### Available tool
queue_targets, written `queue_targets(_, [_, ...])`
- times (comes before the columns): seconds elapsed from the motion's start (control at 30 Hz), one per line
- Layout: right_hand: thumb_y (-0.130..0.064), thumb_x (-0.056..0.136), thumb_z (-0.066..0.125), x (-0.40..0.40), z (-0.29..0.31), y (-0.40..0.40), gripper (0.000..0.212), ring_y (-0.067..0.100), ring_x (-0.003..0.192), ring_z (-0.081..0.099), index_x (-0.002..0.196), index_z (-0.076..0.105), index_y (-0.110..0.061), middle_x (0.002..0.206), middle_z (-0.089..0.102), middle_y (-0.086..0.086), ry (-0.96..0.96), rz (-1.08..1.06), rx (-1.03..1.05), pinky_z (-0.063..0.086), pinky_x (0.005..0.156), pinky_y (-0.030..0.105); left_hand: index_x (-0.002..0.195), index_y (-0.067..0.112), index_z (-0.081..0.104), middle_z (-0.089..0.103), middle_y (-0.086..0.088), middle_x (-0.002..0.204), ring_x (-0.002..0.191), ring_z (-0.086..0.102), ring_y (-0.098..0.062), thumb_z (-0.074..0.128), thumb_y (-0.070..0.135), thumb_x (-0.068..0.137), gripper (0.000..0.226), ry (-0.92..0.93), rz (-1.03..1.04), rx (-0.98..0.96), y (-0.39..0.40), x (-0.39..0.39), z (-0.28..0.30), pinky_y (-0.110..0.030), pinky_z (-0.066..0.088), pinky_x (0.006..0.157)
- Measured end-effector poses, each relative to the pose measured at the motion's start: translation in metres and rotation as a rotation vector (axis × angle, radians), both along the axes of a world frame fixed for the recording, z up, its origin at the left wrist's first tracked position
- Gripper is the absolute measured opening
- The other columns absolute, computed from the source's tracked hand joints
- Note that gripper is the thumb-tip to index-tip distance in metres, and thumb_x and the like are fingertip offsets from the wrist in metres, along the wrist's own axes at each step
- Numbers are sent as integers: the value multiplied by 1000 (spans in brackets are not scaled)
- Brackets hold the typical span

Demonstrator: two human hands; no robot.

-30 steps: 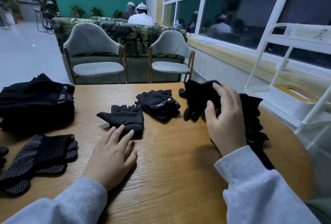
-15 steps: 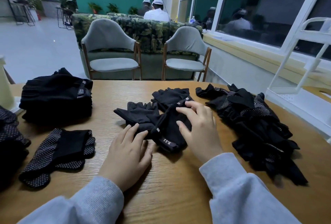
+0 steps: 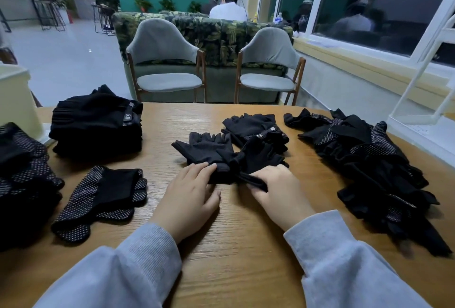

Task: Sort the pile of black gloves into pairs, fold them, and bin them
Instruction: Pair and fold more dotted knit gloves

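Two plain black gloves lie side by side at the middle of the wooden table point(image 3: 234, 246). My left hand point(image 3: 189, 192) lies flat with straight fingers pressing the cuff of the left glove point(image 3: 204, 150). My right hand point(image 3: 275, 192) pinches the cuff of the right glove point(image 3: 261, 157). Just behind them sits a folded pair point(image 3: 256, 126) with a label. An unsorted pile of black gloves point(image 3: 369, 160), some dotted, spreads along the right side.
A stack of folded black gloves point(image 3: 98, 123) sits at the back left. A folded dotted pair point(image 3: 103, 197) lies near left, with more dotted gloves point(image 3: 22, 172) at the left edge. A cream bin point(image 3: 14, 96) stands far left, a white rack point(image 3: 423, 101) at right.
My right hand brought a glove from the right pile to the middle and set it beside the other one. It has slid down to the cuff. My left hand moved forward onto the left glove.
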State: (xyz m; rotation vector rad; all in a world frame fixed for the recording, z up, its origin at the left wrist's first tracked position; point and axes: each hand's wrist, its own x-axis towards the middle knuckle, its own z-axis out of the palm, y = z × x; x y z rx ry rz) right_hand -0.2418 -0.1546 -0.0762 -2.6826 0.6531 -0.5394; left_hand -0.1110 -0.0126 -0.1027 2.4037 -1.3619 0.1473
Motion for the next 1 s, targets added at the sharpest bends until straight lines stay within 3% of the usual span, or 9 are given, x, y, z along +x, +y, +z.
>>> queue_targets(0.13, [-23, 92, 57, -3, 1, -1, 20, 16, 81, 58, 106, 68, -30, 85, 60, -12, -193, -44, 57, 46, 71, 30, 145, 22, 28, 34, 7, 143, 133, 25, -11, 5, 61, 69, 88, -7, -7, -4, 4, 2, 3, -21, 15, 110])
queue_targets(0.2, [-19, 92, 57, -3, 2, 2, 20, 15, 73, 62, 108, 68, -25, 78, 61, -11, -290, -42, 79, 47, 68, 29, 143, 22, 33, 38, 5, 137, 128, 31, -13, 21, 57, 82, 71, 14, -8, -22, 5, 3, 2, -21, 20, 107])
queue_targets(0.27, [-16, 91, 59, -2, 0, 5, 21, 16, 75, 64, 110, 68, -19, 79, 66, -5, -393, -53, 95, 47, 67, 25, 137, 19, 42, 43, 4, 130, 124, 37, -13, 43, 36, 94, 46, 61, -10, -89, 4, 7, 2, -19, 24, 103])
queue_targets(0.37, [-15, 91, 61, 1, 2, 6, 27, 11, 71, 60, 116, 65, -5, 86, 71, 5, -548, -56, -24, 40, 69, 12, 123, 15, 57, 51, 2, 121, 115, 48, -15, 52, 16, 94, 30, 106, 19, -188, 4, 14, 5, -16, 29, 93])
queue_targets(0.53, [-19, 91, 52, 7, 3, 4, 38, 10, 111, 55, 124, 57, -1, 118, 62, 4, -665, 108, -145, 42, 95, 14, 107, 14, 69, 61, 0, 109, 104, 55, -16, 58, 9, 90, 21, 136, 11, -255, 9, 21, 7, -16, 35, 87])
queue_targets(0.67, [-8, 88, 56, 24, -1, 2, 42, 8, 126, 45, 129, 53, -2, 134, 51, 3, -584, 210, -101, 34, 105, 16, 103, 15, 72, 62, 1, 103, 100, 56, -15, 61, 9, 89, 19, 151, -27, -277, 14, 20, 4, -18, 39, 87])
queue_targets(0.83, [-21, 90, 51, 53, -9, 5, 47, 0, 129, 36, 135, 49, -8, 142, 45, 1, -331, 265, -5, 21, 106, 6, 102, 18, 62, 53, 8, 101, 90, 53, -7, 68, 10, 82, 22, 206, -23, -368, 18, 20, 4, -21, 43, 86])
queue_targets(1.0, [-16, 94, 53, 65, -14, 6, 49, 8, 135, 35, 142, 40, -18, 149, 34, -11, -88, 319, -23, 28, 111, 22, 122, 20, 43, 44, 4, 114, 93, 50, -2, 72, 14, 78, 54, 239, 42, -455, 17, 21, 1, -17, 44, 87])
